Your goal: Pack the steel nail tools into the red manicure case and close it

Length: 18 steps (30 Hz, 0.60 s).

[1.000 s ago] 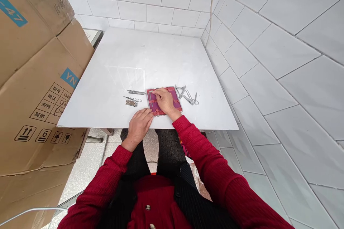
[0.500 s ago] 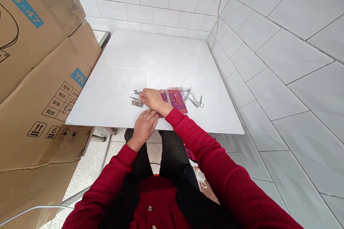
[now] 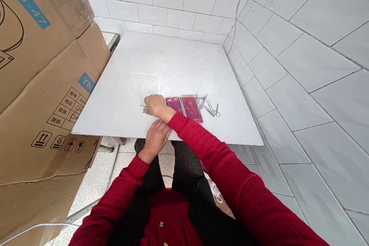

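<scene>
An open manicure case (image 3: 174, 103) with a red and purple lining lies at the table's front, its right half partly blurred out. At its near left corner rests my left hand (image 3: 157, 137), fingers bent together against the case edge; the fingertips are hidden under my right wrist. My right hand (image 3: 157, 104) crosses over the left and is closed, knuckles up, left of the case. Whatever its fingers hold is hidden. A small patterned item (image 3: 147, 111) and thin metal tools show partly beneath it. Right of the case lie nail clippers (image 3: 209, 110), small scissors (image 3: 217, 110) and other metal tools.
The white table (image 3: 190, 65) meets tiled walls (image 3: 288, 54) behind and to the right. A tall cardboard box (image 3: 57, 96) stands close on the left. A cable (image 3: 236, 11) runs down the wall corner. My legs are under the table's front edge.
My right hand has shifted slightly left and now covers more of the tools there. More of the case's left half shows. The left hand stays at the case's near edge.
</scene>
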Motion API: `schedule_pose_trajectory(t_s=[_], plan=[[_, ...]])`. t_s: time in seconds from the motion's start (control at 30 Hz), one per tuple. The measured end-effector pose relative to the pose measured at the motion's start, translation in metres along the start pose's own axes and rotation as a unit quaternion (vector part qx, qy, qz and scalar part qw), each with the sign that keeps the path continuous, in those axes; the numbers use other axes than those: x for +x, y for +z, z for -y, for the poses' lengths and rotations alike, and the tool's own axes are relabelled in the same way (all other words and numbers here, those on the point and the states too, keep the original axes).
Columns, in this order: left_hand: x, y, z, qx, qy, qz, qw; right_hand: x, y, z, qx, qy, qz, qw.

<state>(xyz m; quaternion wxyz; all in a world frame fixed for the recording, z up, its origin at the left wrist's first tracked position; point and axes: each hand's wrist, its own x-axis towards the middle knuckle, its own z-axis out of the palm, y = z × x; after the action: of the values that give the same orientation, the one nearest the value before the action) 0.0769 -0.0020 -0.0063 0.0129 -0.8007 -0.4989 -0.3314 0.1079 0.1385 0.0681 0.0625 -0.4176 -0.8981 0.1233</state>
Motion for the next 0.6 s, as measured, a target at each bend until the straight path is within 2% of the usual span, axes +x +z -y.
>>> schedule_pose_trajectory(t_s=[0.1,0.23,0.3,0.43,0.5,0.6], plan=[[0.0,0.001,0.0,0.01,-0.001,-0.008,1.0,0.0,-0.005,-0.002,-0.019,0.032,0.023,0.999],[0.0,0.002,-0.001,0.015,-0.001,-0.008,1.0,-0.009,-0.014,-0.027,0.114,0.032,-0.045,0.992],[0.001,0.003,-0.001,0.015,-0.002,-0.006,1.0,-0.017,-0.018,-0.047,0.225,0.048,-0.079,0.97],[0.002,0.002,-0.001,0.018,-0.006,-0.003,1.0,-0.039,-0.017,-0.086,0.409,0.128,-0.092,0.899],[0.003,0.001,-0.001,0.016,-0.007,-0.002,1.0,-0.049,-0.012,-0.099,0.458,0.139,-0.101,0.872],[0.004,0.0,-0.002,0.011,-0.01,0.003,1.0,-0.057,-0.004,-0.112,0.486,0.119,-0.116,0.858]])
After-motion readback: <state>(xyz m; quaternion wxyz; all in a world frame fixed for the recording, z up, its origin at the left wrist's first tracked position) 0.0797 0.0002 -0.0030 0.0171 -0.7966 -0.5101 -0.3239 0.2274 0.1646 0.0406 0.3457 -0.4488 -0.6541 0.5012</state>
